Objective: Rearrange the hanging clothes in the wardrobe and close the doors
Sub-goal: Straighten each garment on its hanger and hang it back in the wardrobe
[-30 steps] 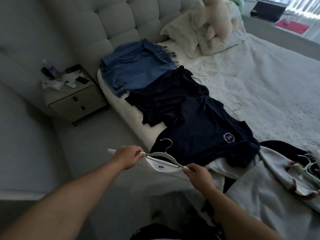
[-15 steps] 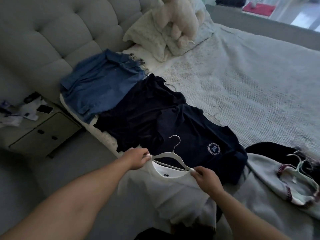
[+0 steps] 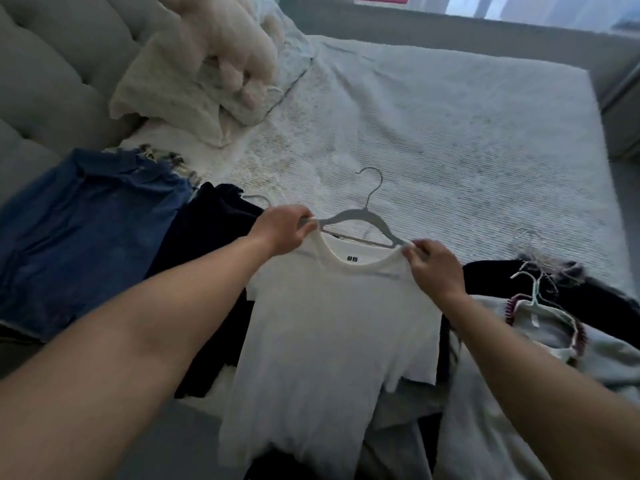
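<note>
A white T-shirt (image 3: 332,334) hangs on a pale grey hanger (image 3: 363,220) that I hold up over the bed. My left hand (image 3: 284,230) pinches the shirt's left shoulder and the hanger's end. The right shoulder is pinched the same way by my right hand (image 3: 434,266). The hanger's hook points up and away from me. A blue denim shirt (image 3: 79,230) lies flat at the left, with a dark navy garment (image 3: 207,230) beside it, partly hidden by my arm and the white shirt. No wardrobe is in view.
A grey sweater with a dark red trimmed collar on a white hanger (image 3: 540,313) lies at the right, over black clothes (image 3: 502,275). Pillows and a plush toy (image 3: 221,46) sit by the tufted headboard (image 3: 41,81). The white bedspread (image 3: 450,140) stretches beyond.
I have lifted the white shirt on its hanger higher and farther over the bed, so it now hangs spread in front of the navy clothes. My view has swung right, away from the nightstand.
</note>
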